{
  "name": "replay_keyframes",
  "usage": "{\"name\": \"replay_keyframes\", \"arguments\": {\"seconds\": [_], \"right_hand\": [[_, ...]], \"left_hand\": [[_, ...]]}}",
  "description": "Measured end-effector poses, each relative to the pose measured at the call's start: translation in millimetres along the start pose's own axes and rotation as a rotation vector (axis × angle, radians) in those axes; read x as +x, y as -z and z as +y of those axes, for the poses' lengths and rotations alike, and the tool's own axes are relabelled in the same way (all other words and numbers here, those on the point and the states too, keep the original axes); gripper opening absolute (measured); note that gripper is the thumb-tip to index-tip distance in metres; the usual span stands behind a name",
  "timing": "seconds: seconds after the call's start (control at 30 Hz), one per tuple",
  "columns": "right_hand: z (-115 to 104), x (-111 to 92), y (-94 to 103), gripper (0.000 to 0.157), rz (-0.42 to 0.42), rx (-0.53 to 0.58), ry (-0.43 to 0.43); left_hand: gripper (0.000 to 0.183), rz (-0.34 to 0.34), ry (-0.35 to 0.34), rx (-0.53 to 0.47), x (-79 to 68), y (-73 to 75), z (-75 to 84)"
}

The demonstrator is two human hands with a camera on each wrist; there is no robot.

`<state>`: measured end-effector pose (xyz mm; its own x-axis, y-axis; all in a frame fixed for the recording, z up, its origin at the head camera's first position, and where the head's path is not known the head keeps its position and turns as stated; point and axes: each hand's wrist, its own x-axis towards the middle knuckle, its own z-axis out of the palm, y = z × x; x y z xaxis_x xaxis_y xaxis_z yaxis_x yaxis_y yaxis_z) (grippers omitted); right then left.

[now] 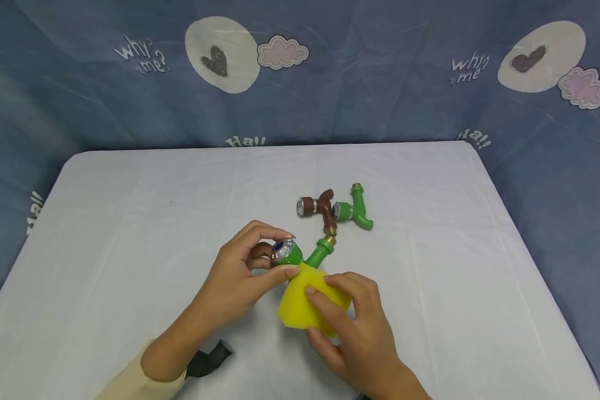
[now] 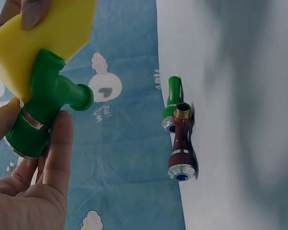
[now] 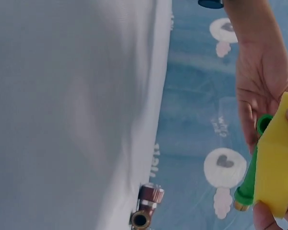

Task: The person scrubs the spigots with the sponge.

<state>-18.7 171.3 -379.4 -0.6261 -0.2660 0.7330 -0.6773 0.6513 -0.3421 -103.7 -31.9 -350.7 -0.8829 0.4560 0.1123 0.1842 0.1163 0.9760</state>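
My left hand (image 1: 242, 275) grips a green tap (image 1: 320, 253) by its ribbed knob, which has a clear cap with a blue centre. The tap's brass threaded end points away from me. With thumb and fingers, my right hand (image 1: 355, 328) pinches a yellow sponge (image 1: 305, 300) that is bent over the tap body. In the left wrist view the sponge (image 2: 53, 43) lies against the side of the green tap (image 2: 48, 91), and the spout sticks out free. The right wrist view has the sponge (image 3: 277, 158) covering much of the tap (image 3: 249, 177).
Beyond the hands, a brown tap (image 1: 325, 211) and a second green tap (image 1: 359, 208) lie side by side on the white-covered table (image 1: 130, 222). A black strap (image 1: 210, 360) shows by the left wrist. A blue printed curtain (image 1: 360, 105) hangs behind the table.
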Motion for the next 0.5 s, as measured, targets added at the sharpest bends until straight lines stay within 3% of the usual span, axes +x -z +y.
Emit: {"name": "replay_keyframes", "arguments": {"seconds": [0.13,0.33,0.5], "right_hand": [[4.3,-0.5,1.4,0.033,-0.023,-0.018,-0.008],[12.3,-5.3,4.6,0.034,-0.080,-0.023,-0.113],[21.2,-7.1,8.0,0.035,-0.075,-0.045,-0.157]], "left_hand": [[0.043,-0.011,0.034,-0.030,-0.6,1.5,-3.3],[0.040,-0.033,0.089,-0.064,-1.6,2.5,0.0],[0.040,-0.041,0.099,-0.109,-2.3,4.6,0.2]]}}
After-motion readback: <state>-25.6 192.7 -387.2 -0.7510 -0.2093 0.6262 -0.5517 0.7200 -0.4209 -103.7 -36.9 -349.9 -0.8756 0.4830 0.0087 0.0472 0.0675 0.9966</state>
